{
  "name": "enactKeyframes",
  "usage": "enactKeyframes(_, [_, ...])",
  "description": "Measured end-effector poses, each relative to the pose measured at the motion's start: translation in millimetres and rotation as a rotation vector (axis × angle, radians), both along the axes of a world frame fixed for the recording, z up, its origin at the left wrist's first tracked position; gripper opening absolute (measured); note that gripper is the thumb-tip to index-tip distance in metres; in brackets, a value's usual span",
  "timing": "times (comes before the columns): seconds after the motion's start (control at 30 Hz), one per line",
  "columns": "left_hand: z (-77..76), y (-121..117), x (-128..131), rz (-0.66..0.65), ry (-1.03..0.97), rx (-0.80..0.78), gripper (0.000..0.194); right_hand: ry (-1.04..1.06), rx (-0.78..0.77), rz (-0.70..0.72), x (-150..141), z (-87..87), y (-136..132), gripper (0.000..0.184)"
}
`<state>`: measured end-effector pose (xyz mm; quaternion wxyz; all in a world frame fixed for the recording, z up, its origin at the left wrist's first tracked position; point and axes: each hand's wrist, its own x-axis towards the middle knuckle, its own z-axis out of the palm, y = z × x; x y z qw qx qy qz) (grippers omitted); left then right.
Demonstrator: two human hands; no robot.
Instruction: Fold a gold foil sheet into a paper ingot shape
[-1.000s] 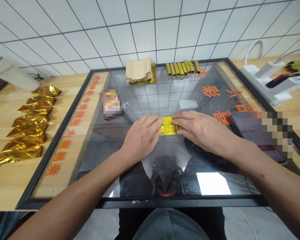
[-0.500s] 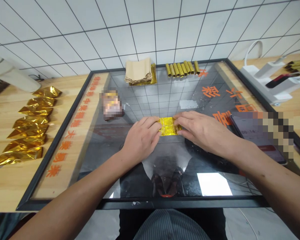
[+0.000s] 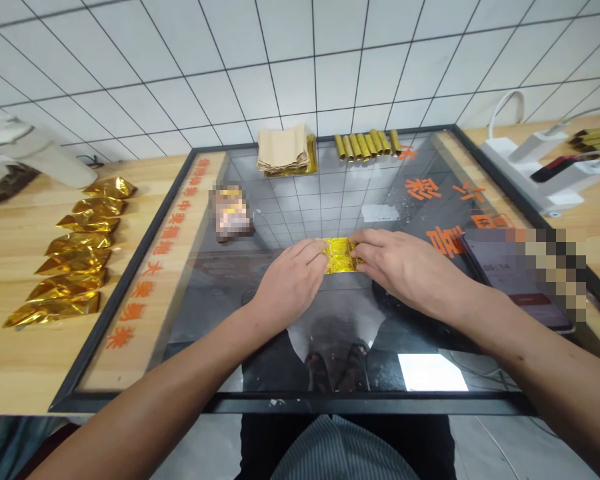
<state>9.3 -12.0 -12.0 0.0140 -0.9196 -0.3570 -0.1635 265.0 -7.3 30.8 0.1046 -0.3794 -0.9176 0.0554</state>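
A small folded piece of gold foil paper [image 3: 339,256] lies on the glass of a black-framed board [image 3: 130,267] in the middle of the view. My left hand [image 3: 290,283] pinches its left end with curled fingers. My right hand [image 3: 405,267] presses and pinches its right end, fingers bent over the top edge. Both hands rest low on the glass.
A row of folded gold foil shapes [image 3: 75,253] lies on the wooden table at left. A stack of tan paper sheets [image 3: 284,150] and several gold rolls [image 3: 367,143] sit at the board's far edge. A phone [image 3: 505,267] lies at right, a power strip [image 3: 535,167] behind it.
Both hands stay on the foil with only slight finger shifts. The camera has tilted a little, so everything sits slightly lower and to the right.
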Motion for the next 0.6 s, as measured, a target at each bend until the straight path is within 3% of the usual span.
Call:
enactKeyframes(0.1, [-4.7, 2.0, -2.7, -0.006, -0.070, -0.002, 0.030, -0.083, -0.008, -0.023, 0.4, -0.1, 0.7, 0.021])
enactKeyframes(0.33, [-1.9, -0.6, -1.5, 0.111, -0.122, -0.131, 0.019, -0.024, -0.055, -0.034, 5.0, -3.2, 3.9, 0.019])
enactKeyframes(0.6, [-1.7, -3.2, 1.4, 0.155, -0.096, -0.125, 0.036, 0.067, -0.024, -0.017, 14.1, -13.7, 2.6, 0.042])
